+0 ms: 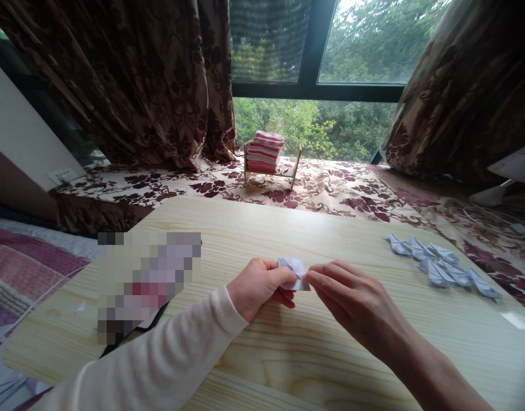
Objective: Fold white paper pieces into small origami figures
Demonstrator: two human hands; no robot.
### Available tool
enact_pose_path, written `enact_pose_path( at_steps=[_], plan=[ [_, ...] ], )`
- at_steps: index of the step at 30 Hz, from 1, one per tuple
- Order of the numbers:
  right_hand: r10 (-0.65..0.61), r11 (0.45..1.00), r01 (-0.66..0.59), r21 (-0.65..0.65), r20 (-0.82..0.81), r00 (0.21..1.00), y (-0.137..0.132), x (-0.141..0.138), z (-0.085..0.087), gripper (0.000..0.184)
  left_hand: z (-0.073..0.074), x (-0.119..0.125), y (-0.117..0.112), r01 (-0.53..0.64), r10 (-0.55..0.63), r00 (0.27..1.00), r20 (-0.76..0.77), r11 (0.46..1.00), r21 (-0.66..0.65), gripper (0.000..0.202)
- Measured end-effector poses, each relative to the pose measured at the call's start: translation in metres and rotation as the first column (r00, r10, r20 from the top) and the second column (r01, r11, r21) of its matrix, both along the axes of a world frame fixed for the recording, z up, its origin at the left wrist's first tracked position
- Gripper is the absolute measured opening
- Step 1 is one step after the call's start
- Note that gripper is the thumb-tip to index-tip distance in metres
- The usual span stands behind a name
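Between my hands, above the wooden table [262,354], is a small white folded paper [291,265] with crease lines across its face. My left hand [256,288] grips its left side, thumb on top and fingers curled underneath. At the right edge of the paper, the fingertips of my right hand [348,288] are pinched together on it; the thumb of that hand is mostly hidden. Several pointed folded paper pieces [437,273] lie in a cluster at the table's right side.
A blurred-out flat object [155,279] lies on the left of the table, near a small paper scrap [80,307]. Behind the table, a little wooden rack [295,165] holds stacked pink-and-white cloths [265,153] on the covered windowsill [181,185]. A white lamp [493,193] stands far right.
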State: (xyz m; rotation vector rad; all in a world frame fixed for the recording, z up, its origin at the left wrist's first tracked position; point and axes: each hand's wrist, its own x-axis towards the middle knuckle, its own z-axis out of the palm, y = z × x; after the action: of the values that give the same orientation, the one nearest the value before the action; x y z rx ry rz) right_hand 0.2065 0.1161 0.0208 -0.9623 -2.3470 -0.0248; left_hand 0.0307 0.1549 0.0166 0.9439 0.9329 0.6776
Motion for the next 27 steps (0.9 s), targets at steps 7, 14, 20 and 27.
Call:
enact_pose_path(
  at_steps=[7,14,20,27],
  plan=[
    [0.015,1.000,-0.014,0.028,-0.020,1.000,0.001,0.000,0.000,0.020,-0.001,0.001,0.001,-0.006,0.006,1.000,0.014,1.000,0.005,0.017],
    [-0.001,1.000,-0.001,-0.023,-0.094,0.996,0.001,-0.001,-0.004,0.025,0.002,0.003,-0.002,-0.069,0.071,0.997,-0.027,0.996,0.064,0.011],
    [-0.194,0.956,0.103,-0.276,-0.327,0.925,-0.002,-0.005,-0.005,0.017,0.005,0.005,-0.007,-0.129,0.159,0.979,-0.127,0.968,0.216,0.021],
    [-0.242,0.934,0.126,-0.335,-0.331,0.912,0.001,-0.007,-0.010,0.004,0.006,0.006,-0.010,-0.078,0.120,0.984,-0.132,0.956,0.283,0.019]
  ],
)
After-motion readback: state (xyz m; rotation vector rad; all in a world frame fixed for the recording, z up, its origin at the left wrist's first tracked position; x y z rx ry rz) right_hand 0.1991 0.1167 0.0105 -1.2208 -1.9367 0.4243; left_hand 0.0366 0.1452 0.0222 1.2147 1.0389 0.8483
